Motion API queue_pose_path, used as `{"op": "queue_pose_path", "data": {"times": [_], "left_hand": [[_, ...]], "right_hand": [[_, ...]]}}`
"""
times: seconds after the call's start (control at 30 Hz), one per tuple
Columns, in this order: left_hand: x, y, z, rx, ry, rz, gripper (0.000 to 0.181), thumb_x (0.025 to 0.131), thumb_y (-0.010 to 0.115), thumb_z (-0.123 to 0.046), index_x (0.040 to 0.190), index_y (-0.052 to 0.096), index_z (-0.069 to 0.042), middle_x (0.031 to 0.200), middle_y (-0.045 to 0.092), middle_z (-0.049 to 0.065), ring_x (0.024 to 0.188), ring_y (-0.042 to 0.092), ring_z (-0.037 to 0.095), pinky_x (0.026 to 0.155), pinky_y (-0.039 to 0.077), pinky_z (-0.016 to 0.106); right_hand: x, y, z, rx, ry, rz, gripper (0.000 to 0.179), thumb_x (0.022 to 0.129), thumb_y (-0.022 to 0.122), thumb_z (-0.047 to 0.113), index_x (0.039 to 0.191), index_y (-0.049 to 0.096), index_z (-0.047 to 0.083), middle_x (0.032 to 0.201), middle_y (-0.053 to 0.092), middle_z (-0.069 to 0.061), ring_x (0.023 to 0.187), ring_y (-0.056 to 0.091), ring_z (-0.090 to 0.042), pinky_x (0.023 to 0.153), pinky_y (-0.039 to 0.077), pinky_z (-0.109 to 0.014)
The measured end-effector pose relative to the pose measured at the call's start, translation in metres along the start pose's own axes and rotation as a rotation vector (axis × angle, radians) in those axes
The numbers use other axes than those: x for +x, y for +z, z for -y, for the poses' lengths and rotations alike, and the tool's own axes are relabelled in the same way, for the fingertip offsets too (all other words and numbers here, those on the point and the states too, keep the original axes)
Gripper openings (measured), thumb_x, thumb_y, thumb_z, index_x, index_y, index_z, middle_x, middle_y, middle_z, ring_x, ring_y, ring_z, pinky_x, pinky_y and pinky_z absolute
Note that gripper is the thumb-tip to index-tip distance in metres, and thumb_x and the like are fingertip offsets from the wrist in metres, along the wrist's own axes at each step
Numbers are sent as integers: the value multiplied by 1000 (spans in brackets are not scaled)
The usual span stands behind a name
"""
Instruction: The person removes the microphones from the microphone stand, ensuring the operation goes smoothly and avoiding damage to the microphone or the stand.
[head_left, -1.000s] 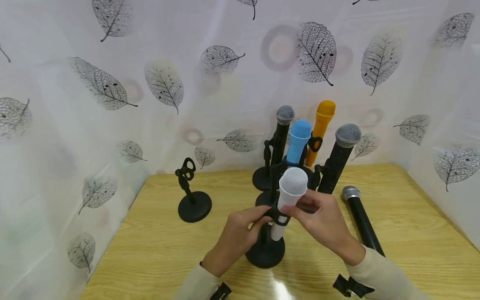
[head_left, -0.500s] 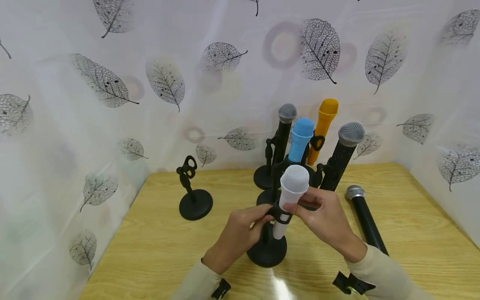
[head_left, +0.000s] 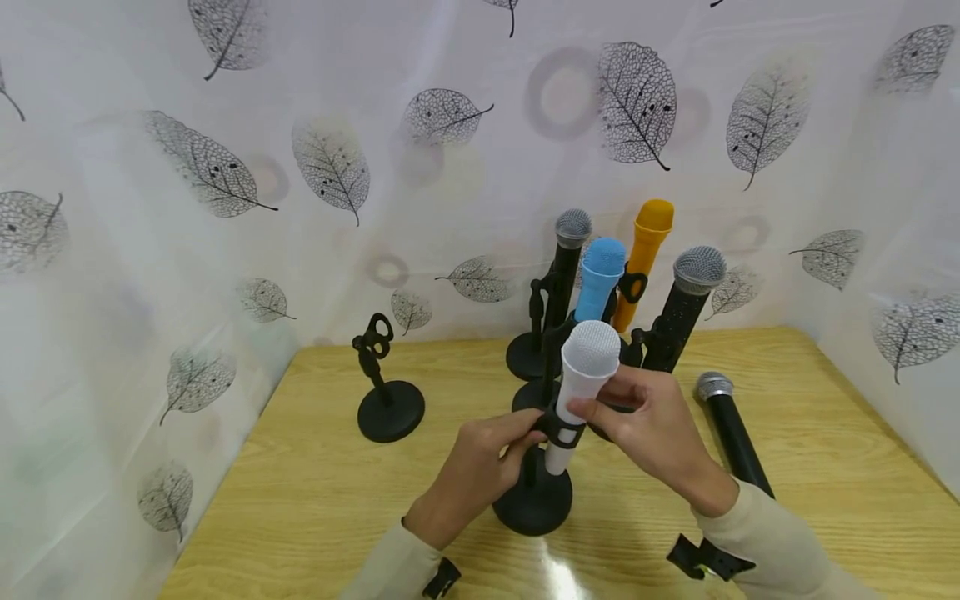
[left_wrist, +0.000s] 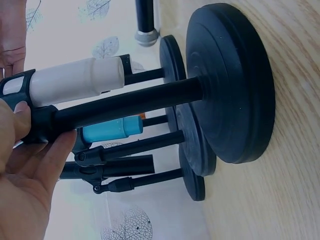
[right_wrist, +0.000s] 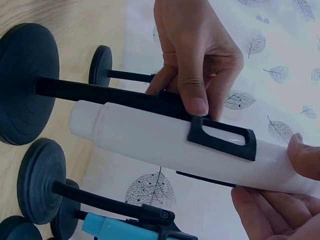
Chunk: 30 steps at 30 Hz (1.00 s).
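A white microphone point(head_left: 585, 379) stands tilted in the black clip point(right_wrist: 222, 142) of a desk microphone stand point(head_left: 532, 508), its mesh head up. My right hand point(head_left: 660, 433) pinches the microphone's body just below the head, thumb in front and fingers behind. At the clip's joint, my left hand point(head_left: 480, 467) pinches the stand between thumb and fingers. In the right wrist view the white handle passes through the clip, and its narrower tail end sticks out toward the round base.
Behind stand a blue microphone point(head_left: 600, 275), an orange one point(head_left: 648, 246) and two black ones with silver heads point(head_left: 566, 267), all on stands. Another black microphone point(head_left: 738, 442) lies on the table at right. A stand without a microphone point(head_left: 390, 412) is at left.
The white microphone and my right hand have shifted slightly upward relative to the stand. My left hand keeps its pinch at the clip's joint.
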<state>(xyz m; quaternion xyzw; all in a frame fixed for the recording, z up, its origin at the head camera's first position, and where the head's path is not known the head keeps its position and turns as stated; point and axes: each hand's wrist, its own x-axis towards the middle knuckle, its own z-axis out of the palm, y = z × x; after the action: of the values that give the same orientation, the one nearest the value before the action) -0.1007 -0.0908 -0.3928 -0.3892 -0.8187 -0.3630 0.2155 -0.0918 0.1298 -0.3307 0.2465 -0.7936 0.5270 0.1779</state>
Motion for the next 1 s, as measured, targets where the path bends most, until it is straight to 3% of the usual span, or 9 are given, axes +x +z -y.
{"op": "queue_pose_path", "data": {"times": [0.27, 0.67, 1.0], "left_hand": [[-1, 0, -1, -19, -23, 7, 14, 96, 68, -7, 110, 71, -7, 107, 74, 0, 98, 69, 4, 82, 54, 13], [0, 0, 0, -31, -20, 0, 14, 96, 68, -7, 109, 71, -7, 106, 74, 0, 98, 69, 4, 81, 54, 13], [-1, 1, 2, -33, 25, -26, 13, 95, 69, -6, 108, 71, -7, 104, 74, -1, 94, 70, 3, 78, 54, 12]], "right_hand": [[5, -3, 5, 40, -9, 10, 32, 81, 81, -7, 111, 72, -8, 102, 75, -19, 88, 74, -16, 70, 60, -25], [13, -11, 10, -11, -2, 12, 28, 82, 81, -5, 109, 73, -7, 102, 76, -16, 86, 74, -13, 70, 60, -25], [19, -16, 17, -19, -27, 11, 27, 82, 81, -5, 107, 73, -6, 101, 76, -15, 85, 74, -13, 70, 61, -26]]}}
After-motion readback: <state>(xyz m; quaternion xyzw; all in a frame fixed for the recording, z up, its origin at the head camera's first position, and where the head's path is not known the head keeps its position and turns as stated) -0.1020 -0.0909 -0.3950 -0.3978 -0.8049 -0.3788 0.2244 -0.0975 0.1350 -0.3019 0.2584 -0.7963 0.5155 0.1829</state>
